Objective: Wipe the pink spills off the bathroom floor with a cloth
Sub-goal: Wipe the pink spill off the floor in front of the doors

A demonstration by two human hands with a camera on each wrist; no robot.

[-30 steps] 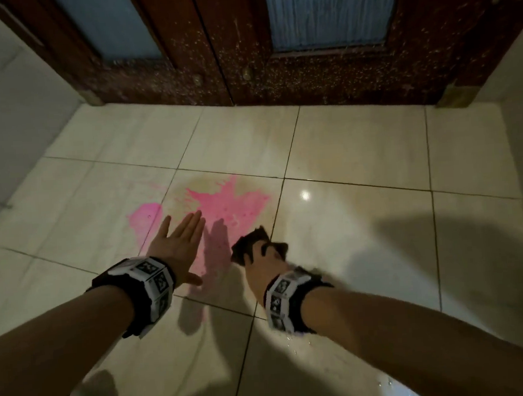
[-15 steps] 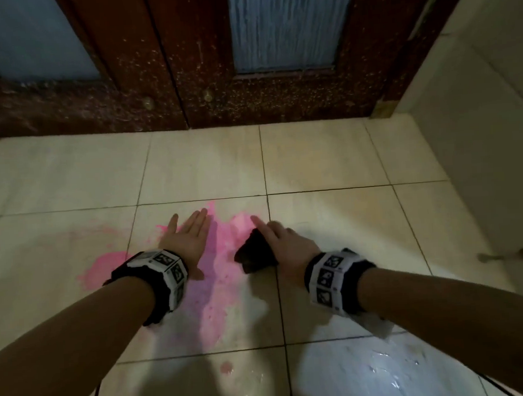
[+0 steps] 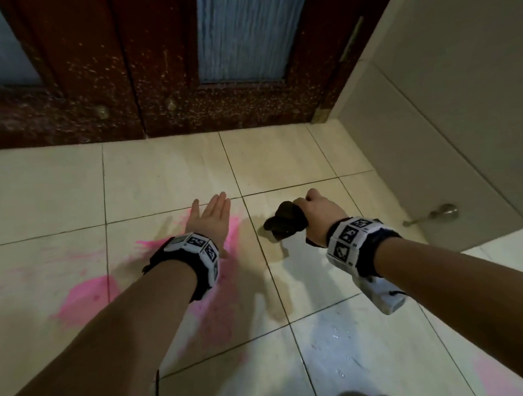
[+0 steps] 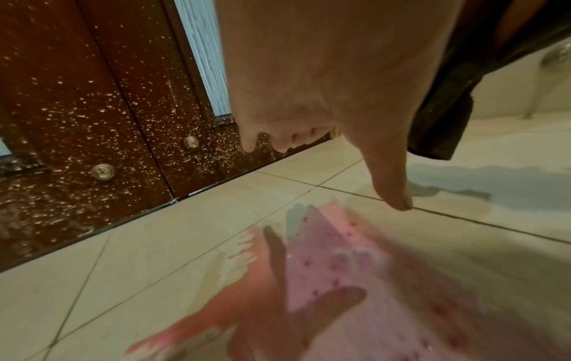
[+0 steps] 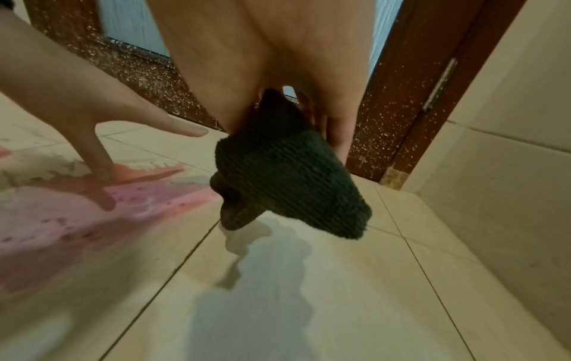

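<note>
Since half a second ago the right hand [image 3: 318, 217] has lifted the dark cloth [image 3: 286, 222] off the tile floor [image 3: 167, 176] and drawn it rightward, away from the pink spill [image 3: 90, 295], while the left hand [image 3: 209, 221] has kept its flat pose over the pink patch.

At the left of the head view, the brightest pink blot lies on the tile left of the left forearm, with fainter smears reaching toward the left edge. More pink spreads under and right of the left wrist, fading down the middle of the frame. The left hand, just left of centre, is flat with its fingers straight and together, holding nothing; in the left wrist view its thumb [image 4: 391, 180] points down at the pink film [image 4: 333, 263] and a reflection of the hand shows in the wet tile. Whether the palm touches the floor cannot be told.

Right of centre, the right hand's grip is closed around the bunched cloth, fingers curled over its top. The cloth [image 5: 287, 180] hangs out of the fist toward the left and downward, clear of the floor, over bare tile just right of the spill's edge [image 5: 173, 195].

Along the top runs a dark speckled wooden door [image 3: 224, 108]; at the far right stands a pale wall with a metal doorstop [image 3: 438, 213] at its foot.
</note>
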